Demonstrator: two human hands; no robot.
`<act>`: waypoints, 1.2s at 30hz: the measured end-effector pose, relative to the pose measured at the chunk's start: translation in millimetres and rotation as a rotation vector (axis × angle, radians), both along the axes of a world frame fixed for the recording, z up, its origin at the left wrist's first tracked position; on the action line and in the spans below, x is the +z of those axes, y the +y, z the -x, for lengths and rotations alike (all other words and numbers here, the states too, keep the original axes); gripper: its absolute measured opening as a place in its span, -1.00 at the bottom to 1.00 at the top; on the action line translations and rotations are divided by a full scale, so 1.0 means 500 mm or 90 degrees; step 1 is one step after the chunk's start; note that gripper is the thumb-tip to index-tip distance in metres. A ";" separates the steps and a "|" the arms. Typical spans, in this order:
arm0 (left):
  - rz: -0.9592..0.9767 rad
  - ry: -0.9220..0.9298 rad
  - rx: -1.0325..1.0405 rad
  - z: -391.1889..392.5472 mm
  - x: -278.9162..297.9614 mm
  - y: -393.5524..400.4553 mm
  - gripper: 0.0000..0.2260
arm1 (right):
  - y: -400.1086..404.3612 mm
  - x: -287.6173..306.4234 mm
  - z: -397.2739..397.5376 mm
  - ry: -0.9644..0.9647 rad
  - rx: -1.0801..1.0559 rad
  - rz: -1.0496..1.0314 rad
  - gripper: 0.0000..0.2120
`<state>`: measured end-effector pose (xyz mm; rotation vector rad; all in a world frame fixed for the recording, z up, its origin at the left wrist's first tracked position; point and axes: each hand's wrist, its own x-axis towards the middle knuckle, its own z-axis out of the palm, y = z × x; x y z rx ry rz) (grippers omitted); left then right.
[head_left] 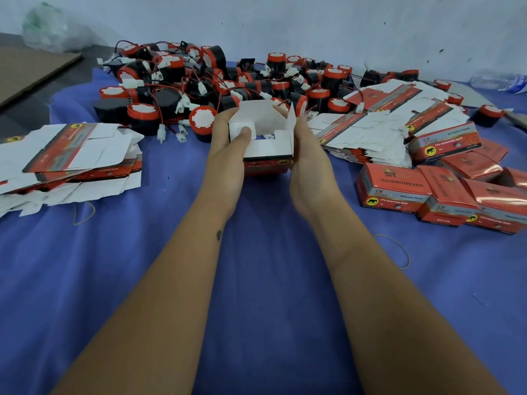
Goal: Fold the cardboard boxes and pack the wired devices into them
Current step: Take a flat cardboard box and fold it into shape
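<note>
Two bare forearms are reaching forward over a blue cloth (256, 280) that is covering whatever lies beneath; what carries it cannot be told. A thin rubber band (399, 249) is lying on the cloth just right of the right forearm, and another one (85, 212) is lying near the left edge.

The left hand (228, 149) and the right hand (308, 163) are grasping a half-folded box (268, 146) between them, in the middle of the cloth and lifted a little above it. The left thumb is pressing on a white side flap inside the box, and the right hand is cupping the opposite wall. The box is standing open at the top, its white inside facing the camera and its red printed face turned down toward the cloth.

Toward the left edge a loose stack of flat box blanks (68, 158) is spreading out, red print and white card mixed. Toward the right edge several closed boxes (445, 192) are lying together, some touching and overlapping, with an elephant mark showing on their sides. Just behind them a second stack of flat blanks (379, 129) is fanning out.

Beyond the hands a large pile of wired devices (216, 84) is filling the far part of the cloth: round black bodies with red rims, white faces, thin wires and white plugs, all tangled together.

At the far left a sheet of brown cardboard (31, 69) is lying off the cloth, with a clear plastic bag (48, 27) behind it. A plastic bottle (499, 81) is lying at the far right against a pale wall (313, 24).
</note>
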<state>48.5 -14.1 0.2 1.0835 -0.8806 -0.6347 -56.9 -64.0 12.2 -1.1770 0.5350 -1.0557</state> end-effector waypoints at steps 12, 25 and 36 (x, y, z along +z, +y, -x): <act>0.017 -0.035 -0.041 0.003 0.001 0.007 -0.71 | -0.005 -0.012 0.008 0.036 -0.046 0.085 -0.68; 0.016 -0.024 -0.092 0.004 0.005 0.011 -0.73 | -0.003 -0.011 0.009 0.002 0.003 0.042 -0.78; -0.040 -0.092 0.001 -0.002 -0.006 0.004 -0.72 | -0.003 -0.018 0.013 0.221 -0.173 0.225 -0.76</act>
